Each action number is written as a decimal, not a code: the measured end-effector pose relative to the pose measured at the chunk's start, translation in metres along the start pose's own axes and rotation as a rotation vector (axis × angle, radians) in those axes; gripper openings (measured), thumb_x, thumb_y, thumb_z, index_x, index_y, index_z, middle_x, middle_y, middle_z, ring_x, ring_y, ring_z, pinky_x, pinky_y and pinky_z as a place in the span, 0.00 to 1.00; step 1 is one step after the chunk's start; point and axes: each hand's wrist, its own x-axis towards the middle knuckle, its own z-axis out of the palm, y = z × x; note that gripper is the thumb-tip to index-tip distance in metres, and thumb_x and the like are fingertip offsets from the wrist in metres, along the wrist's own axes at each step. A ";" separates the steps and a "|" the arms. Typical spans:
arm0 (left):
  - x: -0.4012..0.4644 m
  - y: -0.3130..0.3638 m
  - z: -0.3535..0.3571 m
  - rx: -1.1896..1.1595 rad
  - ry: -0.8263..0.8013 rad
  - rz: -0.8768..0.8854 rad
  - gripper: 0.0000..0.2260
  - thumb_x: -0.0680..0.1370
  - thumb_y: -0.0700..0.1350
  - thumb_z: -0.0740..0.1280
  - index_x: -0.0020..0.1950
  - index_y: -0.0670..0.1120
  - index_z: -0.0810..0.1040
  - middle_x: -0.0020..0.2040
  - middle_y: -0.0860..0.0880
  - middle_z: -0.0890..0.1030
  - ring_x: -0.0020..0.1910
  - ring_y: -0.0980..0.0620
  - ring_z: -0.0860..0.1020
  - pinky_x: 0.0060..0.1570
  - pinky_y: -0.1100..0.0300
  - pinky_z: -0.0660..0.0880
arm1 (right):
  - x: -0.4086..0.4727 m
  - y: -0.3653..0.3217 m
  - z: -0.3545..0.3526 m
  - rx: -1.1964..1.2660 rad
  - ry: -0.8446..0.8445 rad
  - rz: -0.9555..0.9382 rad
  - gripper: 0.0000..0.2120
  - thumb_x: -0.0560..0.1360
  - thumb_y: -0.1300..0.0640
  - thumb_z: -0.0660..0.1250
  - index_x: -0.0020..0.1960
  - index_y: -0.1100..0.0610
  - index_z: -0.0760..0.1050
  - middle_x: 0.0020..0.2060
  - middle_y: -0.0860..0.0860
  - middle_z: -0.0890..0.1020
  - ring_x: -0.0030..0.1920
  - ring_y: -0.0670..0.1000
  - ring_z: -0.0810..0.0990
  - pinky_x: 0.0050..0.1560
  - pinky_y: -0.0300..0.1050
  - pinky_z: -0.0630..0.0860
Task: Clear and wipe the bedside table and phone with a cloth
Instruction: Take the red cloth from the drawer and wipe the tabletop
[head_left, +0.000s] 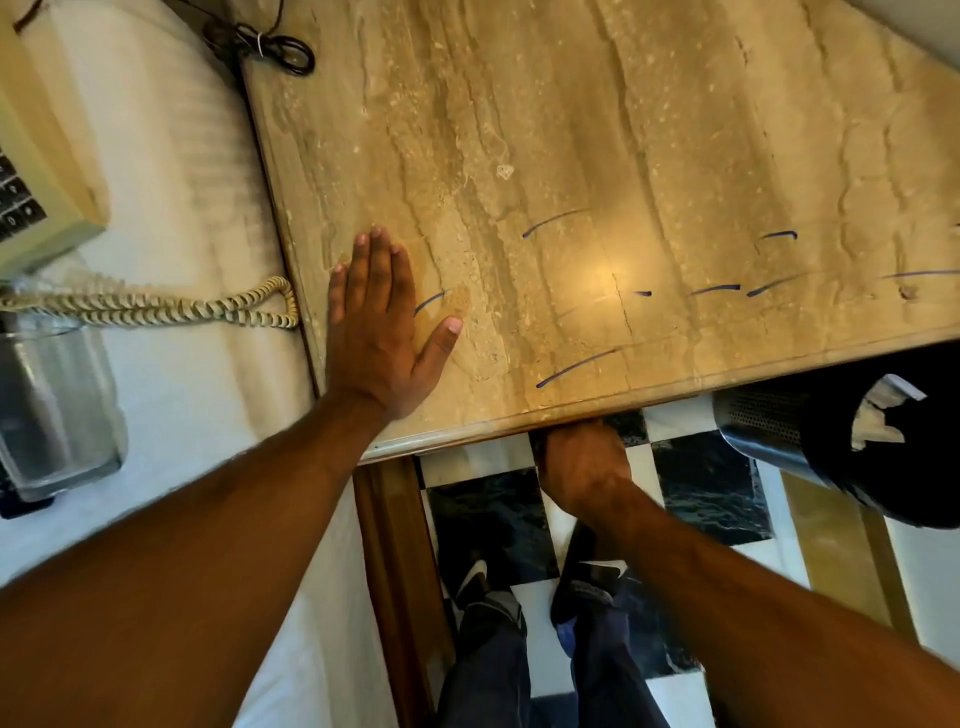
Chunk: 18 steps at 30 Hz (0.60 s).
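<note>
The bedside table (623, 130) has a tan marble top with several short blue pen marks on it. My left hand (382, 332) lies flat, palm down, on its front left corner and holds nothing. My right hand (584, 467) is just below the front edge, its fingers curled under the rim and hidden. The cream phone (36, 156) rests on the white bed at far left. Its coiled cord (156, 306) stretches to the table's left edge. No cloth is in view.
A clear glass jar (52, 410) lies on the bed (171, 182) below the phone. A black cable bundle (270, 44) sits at the table's back left corner. A black perforated bin (810, 447) with paper stands on the chequered floor (711, 483) to the right.
</note>
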 end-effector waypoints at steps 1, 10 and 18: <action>0.000 0.000 0.000 -0.002 0.000 0.000 0.39 0.80 0.64 0.50 0.80 0.37 0.51 0.82 0.35 0.51 0.81 0.37 0.48 0.78 0.40 0.45 | -0.001 0.002 0.002 0.010 0.020 0.000 0.13 0.79 0.54 0.61 0.60 0.54 0.77 0.58 0.55 0.82 0.59 0.59 0.80 0.55 0.49 0.76; 0.000 0.000 0.000 -0.005 0.001 0.000 0.39 0.80 0.65 0.50 0.80 0.37 0.52 0.82 0.36 0.51 0.81 0.38 0.48 0.78 0.40 0.46 | -0.043 -0.001 0.044 0.272 0.107 0.088 0.10 0.79 0.51 0.62 0.53 0.54 0.79 0.49 0.54 0.84 0.50 0.54 0.83 0.51 0.45 0.79; 0.000 0.002 0.000 -0.019 0.001 0.002 0.39 0.80 0.64 0.50 0.80 0.36 0.53 0.81 0.35 0.52 0.81 0.37 0.49 0.78 0.37 0.48 | -0.104 0.000 0.107 0.427 -0.202 0.218 0.12 0.78 0.51 0.65 0.60 0.52 0.77 0.59 0.52 0.81 0.60 0.52 0.80 0.62 0.43 0.76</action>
